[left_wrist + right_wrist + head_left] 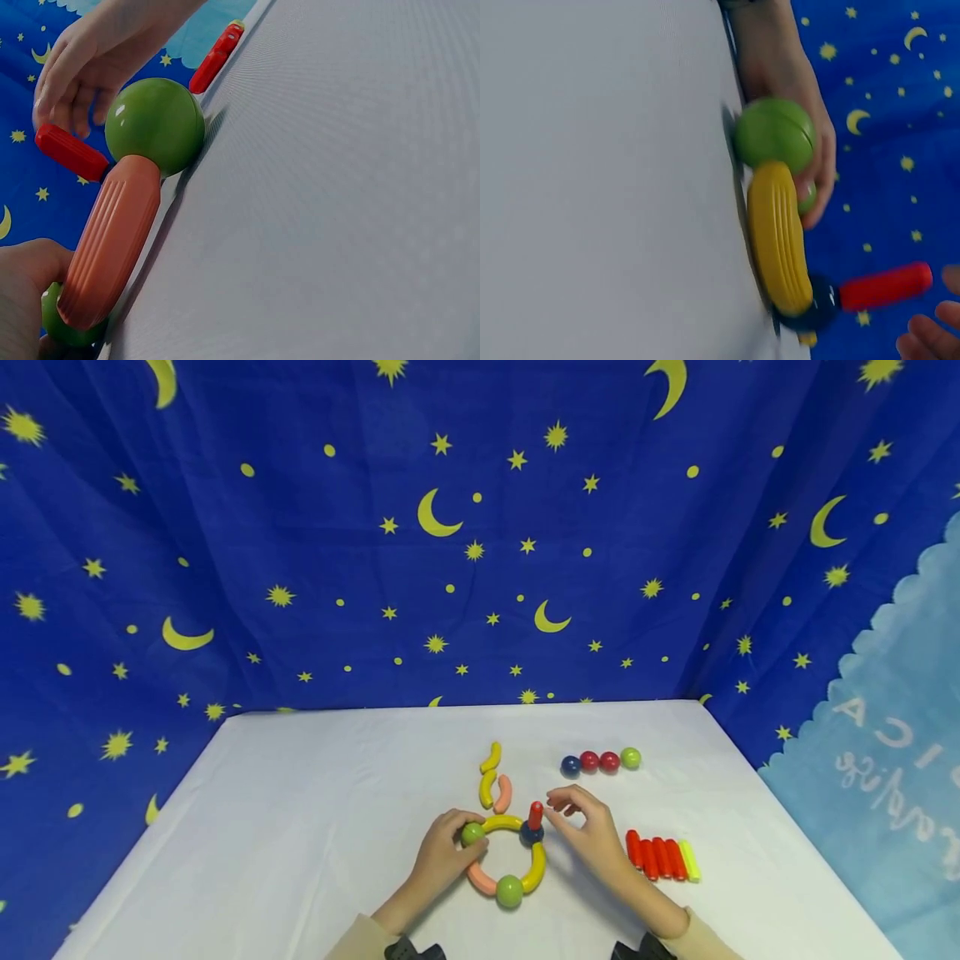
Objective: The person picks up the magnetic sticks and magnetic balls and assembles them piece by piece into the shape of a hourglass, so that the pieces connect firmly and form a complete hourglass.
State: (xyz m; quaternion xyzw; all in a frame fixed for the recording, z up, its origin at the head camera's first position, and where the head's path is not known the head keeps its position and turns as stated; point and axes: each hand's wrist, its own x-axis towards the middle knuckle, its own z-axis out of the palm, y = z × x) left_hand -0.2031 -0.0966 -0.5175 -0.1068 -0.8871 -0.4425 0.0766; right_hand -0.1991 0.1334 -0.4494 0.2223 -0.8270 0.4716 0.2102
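Observation:
A ring of curved rods and balls lies on the white table in front of me. At its left side my left hand (441, 850) holds a green ball (473, 834) between fingers and thumb. From that ball a yellow curved rod (501, 822) leads to a dark blue ball (532, 836), and a salmon curved rod (481, 880) leads to the front green ball (510, 891). Another yellow curved rod (536, 868) closes the right side. A short red rod (536, 815) stands up from the blue ball. Beside it hovers my right hand (588, 831), fingers loosely bent and holding nothing.
Behind the ring lie two yellow curved rods (487, 789) and a salmon one (503, 794). A row of balls (589, 762) sits at the back right. Several red rods (651, 858) and a neon yellow rod (690, 861) lie to the right. Blue cloth (360, 568) hangs behind the table.

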